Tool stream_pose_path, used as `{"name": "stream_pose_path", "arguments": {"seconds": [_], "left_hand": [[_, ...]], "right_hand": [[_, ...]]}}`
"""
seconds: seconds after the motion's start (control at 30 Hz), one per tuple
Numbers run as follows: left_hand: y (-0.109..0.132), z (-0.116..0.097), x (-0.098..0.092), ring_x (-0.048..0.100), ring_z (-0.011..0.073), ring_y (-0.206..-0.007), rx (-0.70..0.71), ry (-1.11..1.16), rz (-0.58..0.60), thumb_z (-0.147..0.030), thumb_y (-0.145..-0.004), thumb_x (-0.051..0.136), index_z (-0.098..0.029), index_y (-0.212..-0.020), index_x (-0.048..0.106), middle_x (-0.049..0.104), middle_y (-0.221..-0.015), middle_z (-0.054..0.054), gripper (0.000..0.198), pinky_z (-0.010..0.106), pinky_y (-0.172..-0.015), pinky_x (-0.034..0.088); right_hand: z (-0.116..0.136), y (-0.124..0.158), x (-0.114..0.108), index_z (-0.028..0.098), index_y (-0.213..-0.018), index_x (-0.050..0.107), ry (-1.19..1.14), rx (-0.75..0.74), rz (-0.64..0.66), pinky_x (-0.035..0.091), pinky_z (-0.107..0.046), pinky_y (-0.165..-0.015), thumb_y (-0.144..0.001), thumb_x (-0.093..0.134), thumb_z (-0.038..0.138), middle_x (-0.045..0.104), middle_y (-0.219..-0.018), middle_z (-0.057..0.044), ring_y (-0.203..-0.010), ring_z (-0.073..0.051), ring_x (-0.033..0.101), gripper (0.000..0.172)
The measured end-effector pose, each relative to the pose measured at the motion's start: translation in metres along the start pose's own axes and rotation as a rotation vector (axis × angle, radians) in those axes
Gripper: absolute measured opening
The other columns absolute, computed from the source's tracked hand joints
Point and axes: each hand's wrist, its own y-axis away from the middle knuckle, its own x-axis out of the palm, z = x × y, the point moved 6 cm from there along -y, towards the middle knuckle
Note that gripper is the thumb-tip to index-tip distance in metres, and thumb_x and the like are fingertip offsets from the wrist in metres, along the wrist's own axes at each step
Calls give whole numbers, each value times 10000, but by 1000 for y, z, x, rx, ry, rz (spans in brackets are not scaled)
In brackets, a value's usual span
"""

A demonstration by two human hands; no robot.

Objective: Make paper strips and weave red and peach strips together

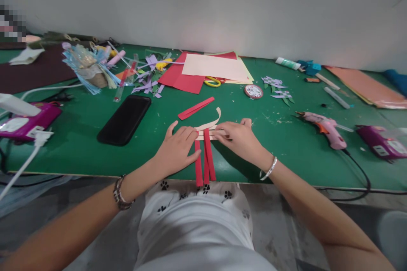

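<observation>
Red paper strips point(208, 159) hang down toward the table's front edge and cross pale pink strips point(201, 135) that lie sideways between my hands. My left hand point(178, 146) rests flat at the left end of the strips, fingers spread, its fingertips on the paper. At the right end, my right hand point(240, 139) has its thumb and index finger pinched on the pale strips. One pale strip curls up behind them. A separate folded red strip point(196, 108) lies farther back on the green table.
A black phone point(124, 119) lies left of my hands. Behind are stacked paper sheets point(213, 67), yellow-handled scissors point(212, 81) and a round tape roll point(253, 91). A pink glue gun point(324, 127) with a cable and a purple power socket point(381, 142) are at right; another socket point(30, 123) is at left.
</observation>
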Motion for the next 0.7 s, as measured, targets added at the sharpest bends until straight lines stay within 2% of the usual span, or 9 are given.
{"name": "stream_pose_path", "arguments": {"seconds": [0.07, 0.13, 0.37, 0.7], "left_hand": [[0, 0, 0, 517, 220, -981, -1, 3, 6, -295, -801, 395, -165, -958, 517, 588, -1040, 90, 237, 472, -986, 179], [0, 0, 1, 517, 223, -981, -3, 4, 11, -296, -797, 402, -160, -958, 514, 587, -1039, 93, 238, 473, -984, 182], [1, 1, 1, 513, 224, -991, -9, 22, 0, -294, -802, 397, -164, -958, 506, 583, -1050, 85, 231, 480, -987, 172], [1, 2, 1, 510, 223, -991, -2, 25, -10, -301, -795, 402, -165, -951, 495, 580, -1061, 81, 228, 472, -990, 154]], "right_hand": [[2, 2, 0, 169, -681, 554, 10, 41, -3, 169, -293, -682, -821, 437, 217, 600, -597, 32, -519, -87, 465, 189], [7, 5, 1, 166, -650, 546, 54, 15, -1, 170, -301, -709, -823, 417, 187, 588, -587, 34, -540, -90, 470, 217], [29, 16, 6, 169, -745, 584, 270, -224, 13, 157, -351, -788, -843, 390, 124, 607, -694, -14, -696, -140, 507, 222], [29, 12, 10, 199, -777, 575, -48, -227, 86, 137, -389, -862, -819, 421, 132, 635, -839, 0, -815, -149, 542, 172]]}}
